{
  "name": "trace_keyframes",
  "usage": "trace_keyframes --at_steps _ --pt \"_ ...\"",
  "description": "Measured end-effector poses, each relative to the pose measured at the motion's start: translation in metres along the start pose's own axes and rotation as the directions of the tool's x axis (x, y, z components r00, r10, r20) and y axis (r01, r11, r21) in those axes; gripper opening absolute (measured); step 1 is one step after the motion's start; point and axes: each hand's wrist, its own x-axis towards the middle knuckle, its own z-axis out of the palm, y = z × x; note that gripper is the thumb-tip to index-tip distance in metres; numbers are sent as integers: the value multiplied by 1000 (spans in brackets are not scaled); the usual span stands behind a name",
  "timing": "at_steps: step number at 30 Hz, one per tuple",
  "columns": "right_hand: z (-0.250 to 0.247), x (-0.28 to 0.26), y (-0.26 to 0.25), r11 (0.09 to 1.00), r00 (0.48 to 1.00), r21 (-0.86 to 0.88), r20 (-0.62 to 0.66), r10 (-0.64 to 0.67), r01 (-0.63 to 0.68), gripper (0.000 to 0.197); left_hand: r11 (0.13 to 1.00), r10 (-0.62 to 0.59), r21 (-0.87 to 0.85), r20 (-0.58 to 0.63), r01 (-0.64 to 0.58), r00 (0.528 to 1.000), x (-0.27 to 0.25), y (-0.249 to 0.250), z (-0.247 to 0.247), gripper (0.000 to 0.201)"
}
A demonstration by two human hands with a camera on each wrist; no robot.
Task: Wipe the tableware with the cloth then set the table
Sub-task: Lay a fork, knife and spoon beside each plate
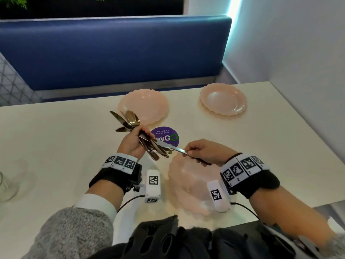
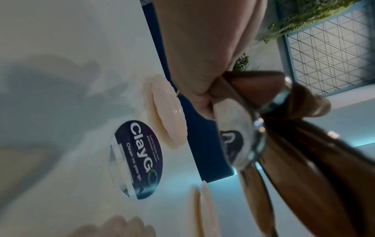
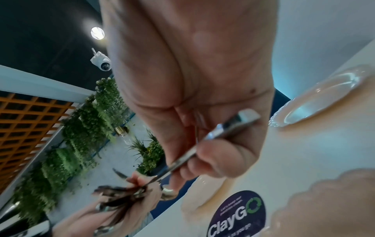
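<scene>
My left hand point(image 1: 133, 141) grips a bundle of gold cutlery point(image 1: 130, 121) above the table, spoon bowls and knife blades fanning up and left, handles pointing down and right. My right hand point(image 1: 194, 149) pinches the handle of one knife point(image 1: 168, 145) whose blade end still lies in the bundle. In the right wrist view the thumb and fingers hold that knife point(image 3: 205, 144) by its handle. The left wrist view shows the cutlery handles point(image 2: 284, 144) close up under my left hand. Three pink scalloped plates lie on the table: near point(image 1: 188, 182), far middle point(image 1: 149, 103), far right point(image 1: 223, 99).
A round purple ClayGO sticker point(image 1: 168, 136) marks the white table point(image 1: 56, 146) between the plates. A clear glass point(image 1: 7, 184) stands at the left edge. A blue padded bench point(image 1: 112, 53) runs behind the table; a white wall closes the right side. Dark cloth point(image 1: 168, 238) lies in my lap.
</scene>
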Motion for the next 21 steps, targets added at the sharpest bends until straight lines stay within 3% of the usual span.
trace_keyframes --at_steps 4,8,10,12,14,17,21 --pt "-10 -16 19 999 1000 47 18 20 -21 18 1000 5 -20 -41 -6 999 2 3 -8 60" --pt "-24 -43 58 996 987 92 -157 23 -8 16 1000 -8 10 -68 9 998 7 -3 -6 51" --pt "-28 -54 86 995 930 75 -359 84 -61 17 999 -30 25 -32 31 999 6 -10 -1 42" --pt "-25 -63 116 982 805 4 -572 156 -188 22 998 -52 29 7 52 999 5 -18 5 39" --pt "-15 -71 143 949 692 -2 -685 229 -316 26 995 -90 34 25 89 996 3 -27 12 35" --pt "6 -73 167 937 646 55 -710 280 -346 28 986 -157 52 19 156 987 -2 -37 21 31" --pt "21 -66 187 931 625 26 -734 265 -365 24 975 -187 131 37 181 982 -11 -51 34 36"
